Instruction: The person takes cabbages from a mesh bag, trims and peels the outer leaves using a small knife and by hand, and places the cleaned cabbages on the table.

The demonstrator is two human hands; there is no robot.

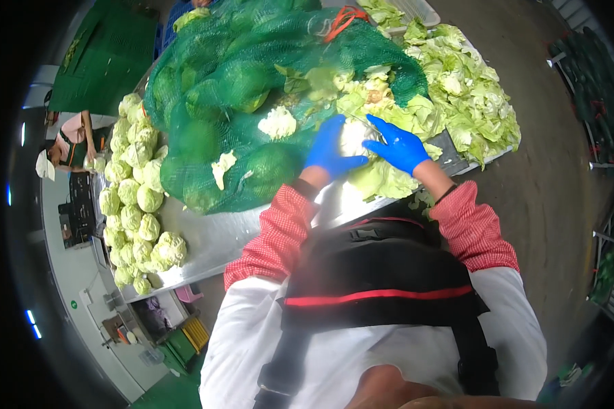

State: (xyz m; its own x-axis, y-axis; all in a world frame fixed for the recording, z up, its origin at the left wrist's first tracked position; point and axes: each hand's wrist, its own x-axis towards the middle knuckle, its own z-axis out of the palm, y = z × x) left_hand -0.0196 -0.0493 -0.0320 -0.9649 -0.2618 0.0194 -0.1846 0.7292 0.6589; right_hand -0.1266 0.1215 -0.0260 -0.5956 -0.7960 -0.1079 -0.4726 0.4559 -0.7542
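A pale, trimmed cabbage head (353, 138) sits between my two blue-gloved hands, close to the table's near edge. My left hand (331, 148) cups its left side, with the thumb stretched across the near side. From the right, my right hand (398, 146) grips it, index finger and thumb parted around its edge. A thin line by my right fingertips is too blurred to name. Loose outer leaves (383, 180) lie beneath and beside the head. Green mesh sacks (245, 85) full of cabbages spread beyond my left hand, with a whitish leaf piece (278, 123) on top.
Trimmed cabbages (131, 194) are stacked at the left end of the metal table (215, 238). A big heap of leaves (467, 92) covers its right side, near a dark flat block (450, 151). Another person (71, 140) stands far left. Filled racks (583, 95) line the right.
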